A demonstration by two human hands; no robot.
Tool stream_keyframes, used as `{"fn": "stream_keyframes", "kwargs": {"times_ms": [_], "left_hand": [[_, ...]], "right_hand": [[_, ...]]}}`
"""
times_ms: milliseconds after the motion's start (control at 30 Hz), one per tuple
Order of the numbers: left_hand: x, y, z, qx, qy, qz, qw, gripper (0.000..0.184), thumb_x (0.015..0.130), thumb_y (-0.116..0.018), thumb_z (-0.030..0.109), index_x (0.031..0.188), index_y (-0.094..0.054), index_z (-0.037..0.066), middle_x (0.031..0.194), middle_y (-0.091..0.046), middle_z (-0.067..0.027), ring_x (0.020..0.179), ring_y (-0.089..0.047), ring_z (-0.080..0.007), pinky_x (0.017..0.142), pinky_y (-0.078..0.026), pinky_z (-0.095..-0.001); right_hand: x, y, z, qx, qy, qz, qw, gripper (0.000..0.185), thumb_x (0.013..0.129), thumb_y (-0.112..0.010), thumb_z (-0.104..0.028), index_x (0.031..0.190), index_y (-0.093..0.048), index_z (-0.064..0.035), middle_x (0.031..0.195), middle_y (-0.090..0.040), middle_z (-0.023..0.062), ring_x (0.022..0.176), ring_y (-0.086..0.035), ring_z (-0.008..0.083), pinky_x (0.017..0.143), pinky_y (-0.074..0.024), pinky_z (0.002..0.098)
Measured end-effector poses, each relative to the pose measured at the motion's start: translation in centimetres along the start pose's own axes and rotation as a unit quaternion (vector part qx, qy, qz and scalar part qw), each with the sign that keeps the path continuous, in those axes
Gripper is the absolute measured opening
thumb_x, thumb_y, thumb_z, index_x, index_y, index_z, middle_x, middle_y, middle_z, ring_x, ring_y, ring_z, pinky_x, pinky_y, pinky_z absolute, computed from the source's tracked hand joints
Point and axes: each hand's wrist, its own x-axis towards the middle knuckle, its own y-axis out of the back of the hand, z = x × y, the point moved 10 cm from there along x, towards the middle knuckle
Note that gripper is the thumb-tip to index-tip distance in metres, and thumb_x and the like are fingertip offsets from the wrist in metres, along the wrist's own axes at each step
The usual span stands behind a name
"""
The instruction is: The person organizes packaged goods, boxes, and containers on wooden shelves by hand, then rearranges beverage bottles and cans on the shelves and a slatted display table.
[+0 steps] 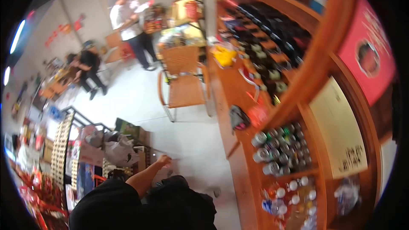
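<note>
My left hand (163,160) reaches forward over the pale floor at the lower middle, beside boxes and a grey plastic bag (121,150) on a rack. It is small and blurred, so its fingers and anything in them cannot be made out. My right hand does not show; dark clothing fills the bottom of the view. To the right, a wooden shelf unit (238,174) holds rows of clear bottles (283,149) and more bottles with coloured contents below them.
A wooden armchair (184,89) stands ahead. Beyond it one person (128,21) stands and another person (88,64) sits at a table. Red packages (36,196) lie at the lower left. A yellow bag (223,55) and a dark pouch (238,117) rest on the wooden counter.
</note>
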Motion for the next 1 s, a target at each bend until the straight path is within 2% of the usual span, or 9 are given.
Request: {"fn": "stream_keyframes", "kwargs": {"times_ms": [67, 100, 133, 200, 400, 567, 633, 667, 1000], "left_hand": [[4.3, 3.6, -5.6, 0.525, -0.226, -0.042, 0.819, 0.025, 0.099, -0.056, 0.027, 0.094, -0.068, 0.006, 0.082, -0.072, -0.0059, 0.061, -0.066, -0.0215, 0.054, -0.053, -0.0342], [4.0, 5.7, -9.8, 0.599, -0.158, -0.069, 0.782, 0.026, 0.101, -0.052, 0.025, 0.094, -0.068, 0.006, 0.074, -0.069, -0.0049, 0.063, -0.067, -0.0191, 0.053, -0.051, -0.0348], [1.8, 8.8, -16.9, 0.410, 0.038, -0.059, 0.909, 0.023, 0.100, -0.050, 0.021, 0.097, -0.067, 0.005, 0.082, -0.069, -0.0090, 0.067, -0.067, -0.0223, 0.053, -0.050, -0.0362], [-1.9, 10.2, -22.4, 0.320, 0.109, -0.070, 0.938, 0.023, 0.099, -0.052, 0.022, 0.100, -0.067, 0.005, 0.087, -0.069, -0.0105, 0.067, -0.067, -0.0231, 0.055, -0.051, -0.0372], [-1.8, 9.7, -27.8, 0.270, 0.034, -0.121, 0.954, 0.028, 0.097, -0.056, 0.026, 0.112, -0.068, 0.006, 0.102, -0.067, -0.0152, 0.069, -0.067, -0.0252, 0.062, -0.053, -0.0402], [3.7, 14.3, -21.9, 0.387, -0.209, -0.048, 0.897, 0.036, 0.095, -0.059, 0.030, 0.121, -0.068, 0.006, 0.114, -0.066, -0.0190, 0.071, -0.068, -0.0270, 0.068, -0.054, -0.0428], [4.3, 19.0, -21.0, -0.023, -0.013, -0.040, 0.999, 0.036, 0.092, -0.062, 0.029, 0.119, -0.069, 0.006, 0.098, -0.070, -0.0149, 0.071, -0.069, -0.0263, 0.063, -0.055, -0.0406], [3.6, 21.5, -19.9, -0.215, 0.062, 0.018, 0.974, 0.036, 0.091, -0.064, 0.028, 0.119, -0.069, 0.006, 0.089, -0.071, -0.0128, 0.071, -0.069, -0.0259, 0.061, -0.055, -0.0396], [4.3, 34.3, -17.9, -0.294, 0.001, 0.133, 0.946, 0.027, 0.093, -0.058, 0.022, 0.108, -0.070, 0.003, 0.079, -0.070, -0.0131, 0.064, -0.068, -0.0228, 0.059, -0.057, -0.0371]], "right_hand": [[-0.1, -3.9, -8.7, 0.016, 0.067, 0.008, 0.998, 0.058, 0.095, -0.058, -0.042, 0.138, -0.049, -0.0040, 0.122, -0.059, 0.0174, 0.097, -0.060, 0.0310, 0.078, -0.0507, 0.0420], [-0.3, -6.4, -12.8, 0.014, 0.111, 0.008, 0.994, 0.057, 0.095, -0.058, -0.042, 0.138, -0.050, -0.0041, 0.121, -0.059, 0.0170, 0.096, -0.059, 0.0306, 0.077, -0.0504, 0.0417], [-0.4, -10.8, -17.1, 0.005, 0.158, -0.010, 0.987, 0.056, 0.096, -0.058, -0.041, 0.137, -0.050, -0.0043, 0.120, -0.059, 0.0166, 0.096, -0.059, 0.0302, 0.077, -0.0500, 0.0414], [-2.3, -18.7, -23.4, -0.006, 0.238, -0.041, 0.970, 0.055, 0.096, -0.058, -0.041, 0.136, -0.050, -0.0046, 0.119, -0.058, 0.0158, 0.094, -0.058, 0.0294, 0.076, -0.0494, 0.0407], [-11.4, -44.4, -34.1, -0.036, 0.362, -0.231, 0.902, 0.050, 0.096, -0.058, -0.040, 0.132, -0.050, -0.0054, 0.114, -0.057, 0.0136, 0.090, -0.056, 0.0270, 0.073, -0.0473, 0.0388], [-21.9, -62.9, -37.2, -0.058, 0.393, -0.368, 0.841, 0.046, 0.097, -0.057, -0.039, 0.128, -0.050, -0.0061, 0.110, -0.057, 0.0117, 0.086, -0.055, 0.0250, 0.070, -0.0456, 0.0372], [-25.8, -68.0, -37.7, -0.071, 0.406, -0.406, 0.816, 0.045, 0.097, -0.057, -0.039, 0.127, -0.050, -0.0064, 0.108, -0.056, 0.0109, 0.085, -0.054, 0.0242, 0.069, -0.0449, 0.0365], [-27.6, -70.4, -37.9, -0.076, 0.409, -0.420, 0.806, 0.044, 0.097, -0.057, -0.038, 0.126, -0.050, -0.0065, 0.107, -0.056, 0.0105, 0.084, -0.054, 0.0238, 0.069, -0.0445, 0.0362], [-36.8, -82.0, -40.1, -0.076, 0.439, -0.491, 0.748, 0.036, 0.098, -0.056, -0.037, 0.120, -0.051, -0.0080, 0.099, -0.055, 0.0067, 0.077, -0.051, 0.0198, 0.063, -0.0411, 0.0330]]}}
